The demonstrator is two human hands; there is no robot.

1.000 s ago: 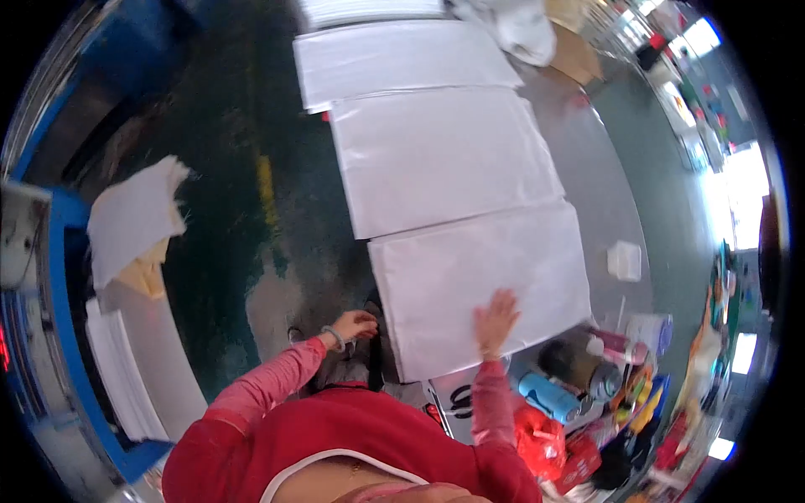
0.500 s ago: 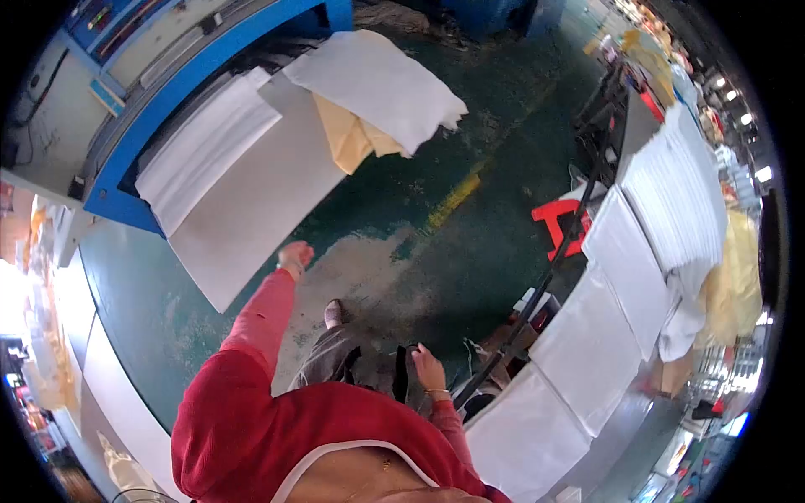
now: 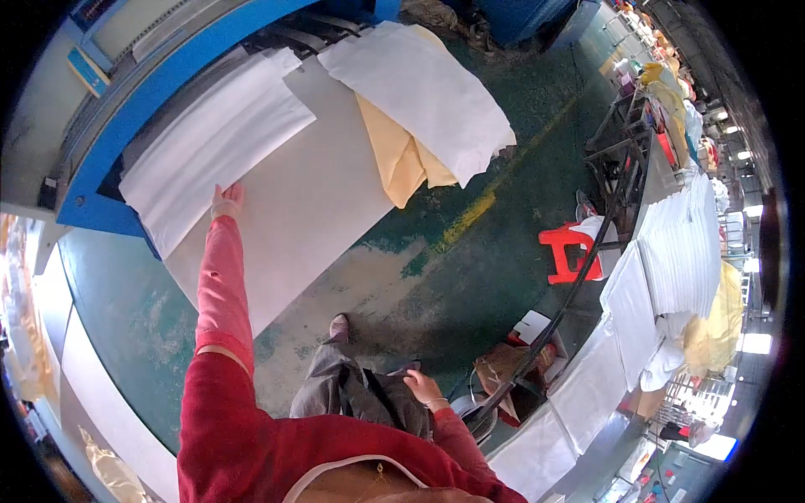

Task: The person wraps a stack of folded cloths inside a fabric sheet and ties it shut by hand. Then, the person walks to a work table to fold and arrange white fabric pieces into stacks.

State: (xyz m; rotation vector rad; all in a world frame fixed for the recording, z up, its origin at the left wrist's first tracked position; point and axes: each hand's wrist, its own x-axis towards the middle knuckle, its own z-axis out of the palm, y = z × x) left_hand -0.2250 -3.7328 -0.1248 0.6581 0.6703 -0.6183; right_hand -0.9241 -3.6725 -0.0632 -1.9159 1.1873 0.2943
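My left hand (image 3: 226,201) reaches out with its fingers extended, at the near edge of a white fabric stack (image 3: 222,134). Whether the fingertips press on the fabric I cannot tell. Under it lies a pale grey board (image 3: 310,193) that juts out from a blue machine (image 3: 109,197). On the board's far side, a white cloth (image 3: 419,92) overlaps a yellow-orange cloth (image 3: 398,163), both hanging over the edge. My right hand (image 3: 422,386) is low by my right thigh, fingers curled; a small dark thing shows at its fingertips, too small to name.
Along the right runs a table with flat white fabric pieces (image 3: 587,377) and a tall folded white stack (image 3: 683,247). A red plastic stool (image 3: 570,254) stands on the green floor beside it. A dark metal bar (image 3: 553,323) slants along the table's near side.
My left hand has moved forward and left, from beyond the board's near edge to the white stack. The view has shifted nearer the machine. My right hand stays low at my side.
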